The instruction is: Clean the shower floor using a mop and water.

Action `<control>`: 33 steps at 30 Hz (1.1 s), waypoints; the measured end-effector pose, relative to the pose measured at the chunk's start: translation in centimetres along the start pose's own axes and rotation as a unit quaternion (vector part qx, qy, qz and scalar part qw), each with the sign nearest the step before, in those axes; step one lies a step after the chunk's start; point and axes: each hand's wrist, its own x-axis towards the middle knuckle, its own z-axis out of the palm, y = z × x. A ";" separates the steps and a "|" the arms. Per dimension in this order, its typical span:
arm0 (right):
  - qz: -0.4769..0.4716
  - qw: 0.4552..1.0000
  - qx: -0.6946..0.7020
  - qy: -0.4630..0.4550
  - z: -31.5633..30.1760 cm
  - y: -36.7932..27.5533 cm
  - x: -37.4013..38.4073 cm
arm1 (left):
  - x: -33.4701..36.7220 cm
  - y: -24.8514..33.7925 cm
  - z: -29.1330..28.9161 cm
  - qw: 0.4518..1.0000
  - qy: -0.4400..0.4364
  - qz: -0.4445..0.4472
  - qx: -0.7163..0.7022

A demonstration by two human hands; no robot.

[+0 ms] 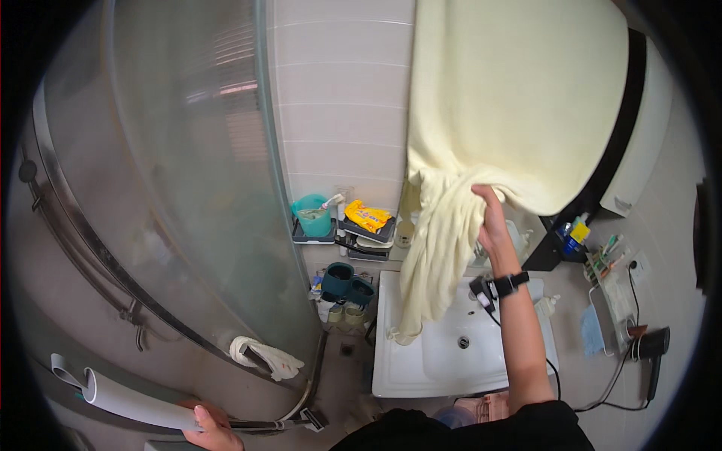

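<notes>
A large pale yellow cloth [519, 90], like a towel or blanket, hangs over the upper right. My right hand [490, 222] grips it at its bunched part, some fingers hidden behind the folds. Below that grip, the gathered end drapes down over the left side of the white sink [432, 376]. On my right wrist is a black band with a small device and a cable. At the lower left, my left hand [210, 430] is closed on the end of a long white curved thing [139, 402], whose kind I cannot make out.
A frosted glass shower door [195, 173] stands at left, with a white cloth [267, 357] on its handle. Beyond the sink's left are a teal cup [312, 214] and a yellow packet [367, 216]. A hair dryer [653, 344] hangs at right, its cord looping.
</notes>
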 end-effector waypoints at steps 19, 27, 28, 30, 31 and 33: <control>0.043 0.956 -0.272 0.102 -12.8 6.1 7.6 | -3.2 4.7 3.0 0.964 -0.208 -0.146 -0.085; -0.019 0.815 -0.558 0.155 -25.6 5.7 7.0 | -7.9 5.4 10.8 0.893 -0.376 -0.236 -0.070; 0.001 0.786 -0.602 0.141 -27.2 4.4 7.0 | -9.1 5.5 12.4 0.899 -0.372 -0.222 -0.061; 0.028 0.753 -0.644 0.132 -29.8 2.1 6.4 | -10.6 5.4 15.0 0.911 -0.359 -0.202 -0.021; 0.036 0.733 -0.668 0.123 -30.9 1.1 6.3 | -11.3 5.3 16.2 0.923 -0.342 -0.179 0.016; 0.045 0.712 -0.690 0.118 -32.8 -1.9 6.5 | -12.0 4.3 18.2 0.928 -0.333 -0.169 0.004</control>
